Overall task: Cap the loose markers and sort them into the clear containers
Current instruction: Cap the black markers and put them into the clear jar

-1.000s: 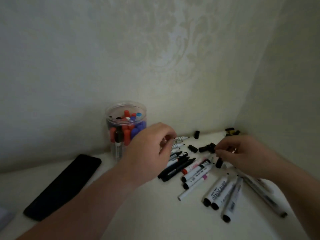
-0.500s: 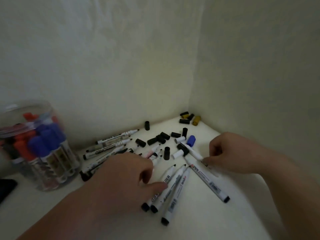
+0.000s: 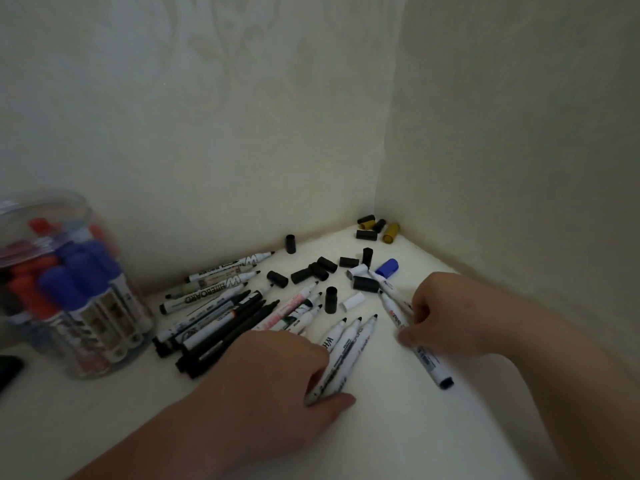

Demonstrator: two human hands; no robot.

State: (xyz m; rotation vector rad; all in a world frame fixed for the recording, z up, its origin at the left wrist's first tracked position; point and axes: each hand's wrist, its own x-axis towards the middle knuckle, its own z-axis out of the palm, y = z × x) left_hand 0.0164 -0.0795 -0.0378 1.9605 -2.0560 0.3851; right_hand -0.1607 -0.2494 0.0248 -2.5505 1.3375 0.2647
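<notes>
Several uncapped markers (image 3: 221, 310) lie fanned out on the white surface in the corner. My left hand (image 3: 277, 375) grips three uncapped white markers (image 3: 346, 344) side by side, tips pointing away. My right hand (image 3: 446, 317) pinches a white marker (image 3: 427, 358) that lies on the surface, its black end toward me. Loose black caps (image 3: 313, 271), a blue cap (image 3: 387, 267) and a white cap (image 3: 353, 301) are scattered behind the markers. A clear container (image 3: 69, 282) at the left holds capped blue and red markers standing upright.
Two walls meet in the corner at the back right, where more black and yellow caps (image 3: 377, 228) lie. A dark flat object (image 3: 8, 370) shows at the left edge. White surface lies open in front of my hands.
The view swung right toward the corner, so the container slid to the left edge. My left hand closed round three markers and drew them nearer; my right hand stays on the white marker.
</notes>
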